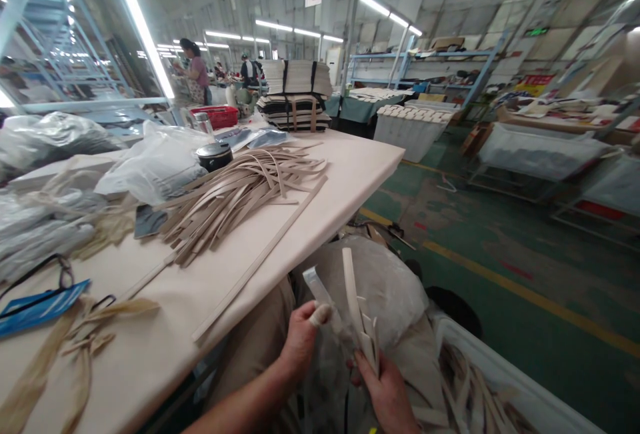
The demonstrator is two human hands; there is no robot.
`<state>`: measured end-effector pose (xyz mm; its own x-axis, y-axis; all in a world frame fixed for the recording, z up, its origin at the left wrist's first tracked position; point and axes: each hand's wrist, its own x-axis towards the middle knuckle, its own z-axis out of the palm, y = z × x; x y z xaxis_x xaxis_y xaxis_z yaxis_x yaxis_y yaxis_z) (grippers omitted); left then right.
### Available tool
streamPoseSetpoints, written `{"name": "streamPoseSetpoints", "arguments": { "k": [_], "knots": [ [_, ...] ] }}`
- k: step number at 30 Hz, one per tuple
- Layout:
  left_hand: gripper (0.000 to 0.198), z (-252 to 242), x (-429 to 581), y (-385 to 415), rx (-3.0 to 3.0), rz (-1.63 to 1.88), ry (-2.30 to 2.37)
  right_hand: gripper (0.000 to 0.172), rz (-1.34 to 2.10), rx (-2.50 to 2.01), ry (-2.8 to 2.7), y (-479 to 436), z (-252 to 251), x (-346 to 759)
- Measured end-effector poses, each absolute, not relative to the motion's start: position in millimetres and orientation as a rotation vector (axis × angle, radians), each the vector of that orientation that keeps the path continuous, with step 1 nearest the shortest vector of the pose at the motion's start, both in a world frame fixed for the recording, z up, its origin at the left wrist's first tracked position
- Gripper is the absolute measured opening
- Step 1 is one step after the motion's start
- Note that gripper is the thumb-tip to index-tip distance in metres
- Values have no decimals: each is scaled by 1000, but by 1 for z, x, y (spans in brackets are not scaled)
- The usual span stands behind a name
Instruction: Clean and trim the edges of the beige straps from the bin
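Left hand (301, 335) pinches a clear, shiny plastic-looking strip (313, 281); right hand (386, 391) grips flat, beige flexible-looking strips (352, 291), right of the beige-topped table (355, 164); a firm, even hold should prevent splaying.

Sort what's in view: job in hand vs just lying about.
Job, by its looks:
beige strips in right hand
clear strip beside left hand
strip pile on table
loose strips in white bin

Apparently lying about:
blue packet
black-lidded pot
red basket
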<state>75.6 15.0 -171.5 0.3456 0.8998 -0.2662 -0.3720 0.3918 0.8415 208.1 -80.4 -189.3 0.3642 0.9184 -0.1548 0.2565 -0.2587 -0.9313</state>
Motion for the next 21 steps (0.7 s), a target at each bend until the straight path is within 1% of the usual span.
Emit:
{"name": "streamPoseSetpoints", "arguments": {
  "k": [2, 6, 9, 11, 15, 20, 21],
  "knots": [
    [36, -167, 73, 23, 767, 1000, 887, 44, 953, -1700, -1033, -81, -188, 207],
    [40, -159, 71, 25, 770, 957, 868, 42, 977, -1637, -1133, -75, -181, 196],
    [38, -157, 73, 16, 802, 938, 853, 43, 966, -1630, -1090, -69, -178, 190],
    [37, -159, 75, 9, 857, 880, 789, 45, 943, -1639, -1040, -66, -177, 190],
    [39, -164, 80, 4, 914, 744, 661, 43, 871, -1661, -1051, -70, -176, 196],
    [42, -165, 77, 19, 812, 967, 817, 40, 964, -1669, -1059, -76, -180, 197],
    [41, -165, 77, 19, 799, 969, 845, 39, 965, -1672, -1061, -76, -181, 197]
  ]
}}
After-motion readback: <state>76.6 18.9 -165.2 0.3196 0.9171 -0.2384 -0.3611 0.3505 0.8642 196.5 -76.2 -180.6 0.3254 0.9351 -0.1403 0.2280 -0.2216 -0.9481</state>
